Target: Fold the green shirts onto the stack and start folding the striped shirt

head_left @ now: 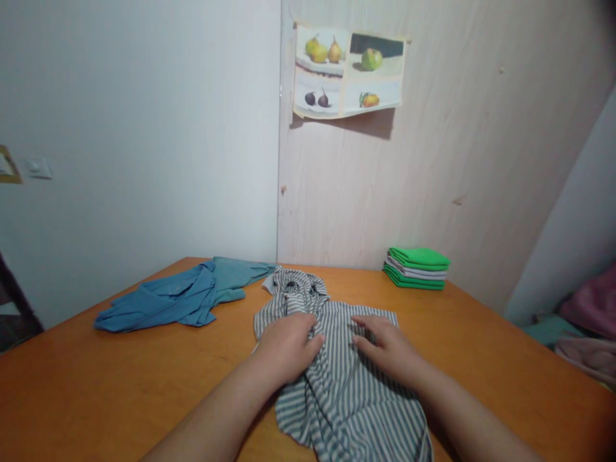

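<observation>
A grey-and-white striped garment (346,359), likely a shirt, lies crumpled across the middle of the table, its far end bunched and its near end running out of the bottom of the view. My left hand (289,346) rests on its rumpled left side, thumb apart from the fingers. Over the flatter right side is my right hand (387,346), fingers and thumb spread with nothing between them. Whether the right fingertips touch the cloth is hard to tell.
On the orange-brown table (158,385), a loose blue garment (163,298) and a teal garment (235,274) lie at the back left. A folded stack of green and white cloths (416,268) stands back right. Fruit pictures (349,74) hang on the wall. Pink fabric (594,301) lies beyond the right edge.
</observation>
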`<state>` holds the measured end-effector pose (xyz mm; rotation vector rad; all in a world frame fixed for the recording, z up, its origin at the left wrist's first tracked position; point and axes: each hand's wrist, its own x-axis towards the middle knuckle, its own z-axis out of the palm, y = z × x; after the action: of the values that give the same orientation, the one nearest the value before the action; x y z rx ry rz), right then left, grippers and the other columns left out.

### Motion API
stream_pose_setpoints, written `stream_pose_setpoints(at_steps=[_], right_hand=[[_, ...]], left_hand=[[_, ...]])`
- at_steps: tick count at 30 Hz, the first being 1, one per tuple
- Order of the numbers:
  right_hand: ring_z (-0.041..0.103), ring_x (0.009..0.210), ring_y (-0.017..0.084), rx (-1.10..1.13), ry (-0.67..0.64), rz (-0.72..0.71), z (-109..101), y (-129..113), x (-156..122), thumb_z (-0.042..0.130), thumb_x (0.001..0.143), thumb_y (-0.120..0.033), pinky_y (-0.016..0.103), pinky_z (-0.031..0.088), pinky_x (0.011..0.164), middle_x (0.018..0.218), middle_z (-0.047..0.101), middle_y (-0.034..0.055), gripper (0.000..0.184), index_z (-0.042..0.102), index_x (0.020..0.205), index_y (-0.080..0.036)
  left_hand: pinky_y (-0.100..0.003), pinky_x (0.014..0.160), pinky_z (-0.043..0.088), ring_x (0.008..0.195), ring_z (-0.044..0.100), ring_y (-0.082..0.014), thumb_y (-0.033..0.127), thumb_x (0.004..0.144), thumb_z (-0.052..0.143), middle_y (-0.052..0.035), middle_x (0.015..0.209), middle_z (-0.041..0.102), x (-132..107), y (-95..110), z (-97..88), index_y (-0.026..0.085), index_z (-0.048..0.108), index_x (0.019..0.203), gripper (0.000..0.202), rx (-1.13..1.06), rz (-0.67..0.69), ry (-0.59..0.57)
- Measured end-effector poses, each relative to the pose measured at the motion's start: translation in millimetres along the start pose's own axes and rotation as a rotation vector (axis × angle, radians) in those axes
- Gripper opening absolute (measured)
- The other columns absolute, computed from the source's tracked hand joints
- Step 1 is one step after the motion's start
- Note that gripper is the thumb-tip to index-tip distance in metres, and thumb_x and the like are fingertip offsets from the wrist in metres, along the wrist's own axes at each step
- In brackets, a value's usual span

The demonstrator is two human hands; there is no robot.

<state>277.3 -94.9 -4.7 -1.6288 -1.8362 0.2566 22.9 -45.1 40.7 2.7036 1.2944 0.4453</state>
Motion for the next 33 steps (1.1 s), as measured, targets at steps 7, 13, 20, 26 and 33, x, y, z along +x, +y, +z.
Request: stream_pose_setpoints(at_steps=[7, 13, 20, 26, 33], right_hand=[[0.06, 0.085, 0.021, -0.33, -0.174, 0.053, -8, 2, 3, 0.055, 0.086, -0.028, 0.03, 0.039, 0.074, 0.089, 0.07, 0.0061, 0.016, 0.069, 0.086, -0.02], [0.044, 0.061, 0.009, 0.121, -0.556, 0.055, -14, -27, -16, 0.053, 0.074, -0.013, 0.02, 0.03, 0.055, 0.064, 0.05, -0.0061, 0.008, 0.059, 0.072, -0.019], [0.044, 0.055, 0.006, 0.519, -1.144, 0.058, -15, -60, -41, 0.072, 0.078, -0.037, 0.017, 0.035, 0.051, 0.065, 0.055, -0.0054, 0.021, 0.067, 0.079, -0.017], [0.054, 0.055, 0.008, 0.832, -0.875, 0.225, -12, -49, -30, 0.076, 0.079, -0.055, 0.019, 0.041, 0.055, 0.066, 0.062, -0.0019, 0.042, 0.067, 0.092, -0.016], [0.047, 0.052, 0.008, 0.952, -0.304, 0.234, 10, -23, -13, 0.07, 0.085, -0.053, 0.022, 0.035, 0.053, 0.061, 0.056, -0.0036, 0.037, 0.059, 0.08, -0.018]], left_hand=[[-0.055, 0.103, 0.041, 0.118, 0.058, -0.0358, 0.054, 0.085, 0.057, -0.0156, 0.122, 0.067, -3, -6, 9.1, 0.02, 0.061, 0.124, 0.052, 0.086, 0.08, -0.121], [-0.07, 0.115, 0.012, 0.134, 0.046, -0.0354, 0.037, 0.086, 0.053, -0.013, 0.134, 0.062, 6, -36, 10.8, 0.023, 0.064, 0.116, 0.035, 0.201, 0.012, -0.087], [-0.074, 0.112, 0.006, 0.135, 0.044, -0.0362, 0.017, 0.082, 0.051, -0.0125, 0.13, 0.063, 12, -54, 4.0, 0.023, 0.066, 0.107, 0.03, 0.302, -0.111, 0.052], [-0.065, 0.113, 0.023, 0.117, 0.058, -0.0344, 0.047, 0.088, 0.055, -0.0122, 0.12, 0.066, 8, -28, 7.5, 0.023, 0.063, 0.115, 0.037, 0.155, 0.024, -0.015], [-0.036, 0.085, 0.049, 0.095, 0.064, -0.0253, 0.02, 0.089, 0.049, -0.0077, 0.099, 0.07, 5, -3, 13.8, 0.022, 0.065, 0.092, 0.017, 0.046, 0.22, -0.125]])
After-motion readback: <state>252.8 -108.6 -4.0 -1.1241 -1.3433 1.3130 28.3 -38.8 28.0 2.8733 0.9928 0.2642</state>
